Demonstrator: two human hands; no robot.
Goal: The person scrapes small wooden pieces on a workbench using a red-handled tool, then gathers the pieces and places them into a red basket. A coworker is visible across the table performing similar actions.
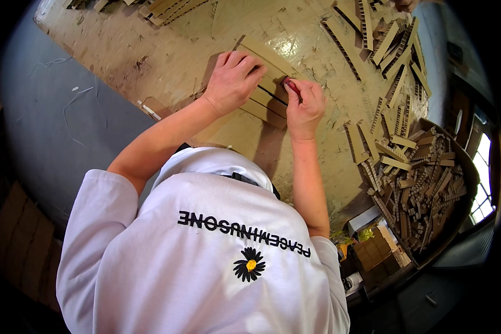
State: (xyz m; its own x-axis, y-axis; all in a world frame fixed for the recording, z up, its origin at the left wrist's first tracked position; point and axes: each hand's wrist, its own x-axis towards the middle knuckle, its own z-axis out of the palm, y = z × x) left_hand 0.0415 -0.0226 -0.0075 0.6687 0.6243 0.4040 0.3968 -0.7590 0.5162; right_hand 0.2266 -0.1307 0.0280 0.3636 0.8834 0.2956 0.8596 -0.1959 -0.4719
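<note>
White shirt nearest. Right hand: fingers wrapped around red tool. Left hand: fingers bent over slotted cardboard on surface; grip unclear. Risk: cardboard shifting under light pressure could skid tool leftward.

White short-sleeved shirt, black struck-through lettering, black-petalled flower with yellow centre, bare forearms

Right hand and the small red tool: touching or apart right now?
Touching. The head view shows the right hand gripping the red tool, whose end sticks out past the thumb and fingers.
</note>
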